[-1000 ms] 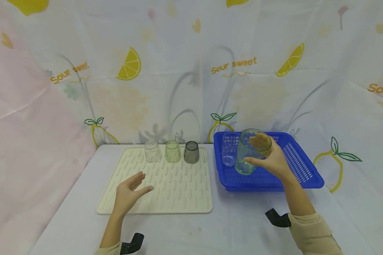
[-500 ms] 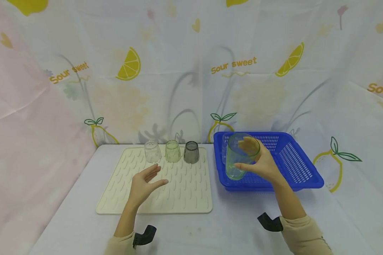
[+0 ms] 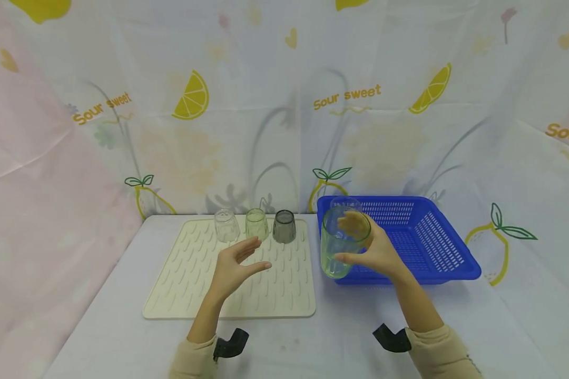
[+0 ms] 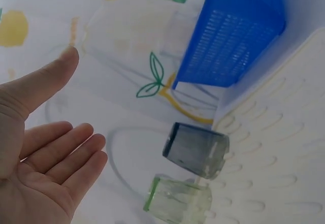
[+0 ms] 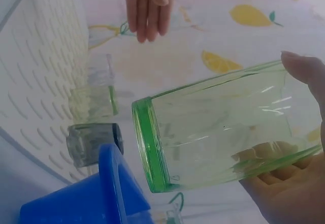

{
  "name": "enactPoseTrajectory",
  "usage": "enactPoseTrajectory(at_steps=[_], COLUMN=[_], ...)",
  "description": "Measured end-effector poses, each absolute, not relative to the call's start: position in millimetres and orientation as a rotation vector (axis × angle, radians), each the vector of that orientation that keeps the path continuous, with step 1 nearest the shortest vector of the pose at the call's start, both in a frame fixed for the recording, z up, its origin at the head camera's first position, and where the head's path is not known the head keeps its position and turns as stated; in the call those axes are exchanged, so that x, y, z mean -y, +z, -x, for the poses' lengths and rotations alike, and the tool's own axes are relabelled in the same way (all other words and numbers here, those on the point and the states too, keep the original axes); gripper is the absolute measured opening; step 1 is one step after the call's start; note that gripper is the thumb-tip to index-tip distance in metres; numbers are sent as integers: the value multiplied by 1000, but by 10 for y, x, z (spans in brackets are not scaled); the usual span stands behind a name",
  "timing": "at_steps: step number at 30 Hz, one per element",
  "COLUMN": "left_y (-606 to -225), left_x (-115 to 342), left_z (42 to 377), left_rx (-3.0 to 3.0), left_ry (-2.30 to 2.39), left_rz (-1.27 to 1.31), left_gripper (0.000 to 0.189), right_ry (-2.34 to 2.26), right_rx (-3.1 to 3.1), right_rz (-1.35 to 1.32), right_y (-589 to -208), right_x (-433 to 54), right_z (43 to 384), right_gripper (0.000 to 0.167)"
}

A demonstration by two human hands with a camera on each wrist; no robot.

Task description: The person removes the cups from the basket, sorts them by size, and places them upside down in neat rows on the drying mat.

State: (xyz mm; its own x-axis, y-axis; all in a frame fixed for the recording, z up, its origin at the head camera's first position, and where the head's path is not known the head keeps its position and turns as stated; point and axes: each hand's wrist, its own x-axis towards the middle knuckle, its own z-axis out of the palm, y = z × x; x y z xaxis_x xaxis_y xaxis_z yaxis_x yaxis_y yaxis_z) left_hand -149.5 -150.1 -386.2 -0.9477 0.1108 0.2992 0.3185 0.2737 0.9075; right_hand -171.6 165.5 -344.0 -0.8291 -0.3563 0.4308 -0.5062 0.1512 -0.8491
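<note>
Leftward and a little toward me, my right hand [image 3: 378, 253] has carried the glass [image 3: 335, 247] across the basket [image 3: 448, 250] since half a second ago, while my left hand [image 3: 234, 271] has slid rightward over the mat [image 3: 265, 297]. Orange lettering on the backdrop [image 3: 275, 142] reads "Sour sweet" at left and again at centre, and "Sour" shows at the right border, where the print is cut off. Green-tinted and tall, the glass stands near upright in the air, mouth up and thick green base down, its long axis tipped a little so that the base lies slightly left of the rim. From the head view it covers the basket's near left corner; from the right wrist, its base shows apart from the blue rim. My right thumb and fingers are clasped round the glass from its right side. My left thumb and fingers are apart, above the mat. Along the mat's far edge a clear cup [image 3: 226, 226], a green cup [image 3: 257, 225] and a grey cup [image 3: 284, 227] stand upside down, the grey one nearest the far right corner. A clear glass [image 3: 346, 201] stands by the basket's far left corner, partly hidden.
</note>
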Motion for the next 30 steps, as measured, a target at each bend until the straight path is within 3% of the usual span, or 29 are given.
enactPoseTrajectory(at_steps=[15, 30], left_y=[-3549, -3450], left_x=[1175, 994], left_z=[1526, 1485], left_rx=[2306, 2297], left_ry=[-1925, -1932], left_rz=[704, 873], left_gripper=[72, 75], right_ry=[1824, 1914], right_rx=[2225, 2231], right_rz=[-1121, -1155], right_y=[-3543, -3580], right_x=[-1327, -1192], right_z=[1628, 1582], right_gripper=[78, 82])
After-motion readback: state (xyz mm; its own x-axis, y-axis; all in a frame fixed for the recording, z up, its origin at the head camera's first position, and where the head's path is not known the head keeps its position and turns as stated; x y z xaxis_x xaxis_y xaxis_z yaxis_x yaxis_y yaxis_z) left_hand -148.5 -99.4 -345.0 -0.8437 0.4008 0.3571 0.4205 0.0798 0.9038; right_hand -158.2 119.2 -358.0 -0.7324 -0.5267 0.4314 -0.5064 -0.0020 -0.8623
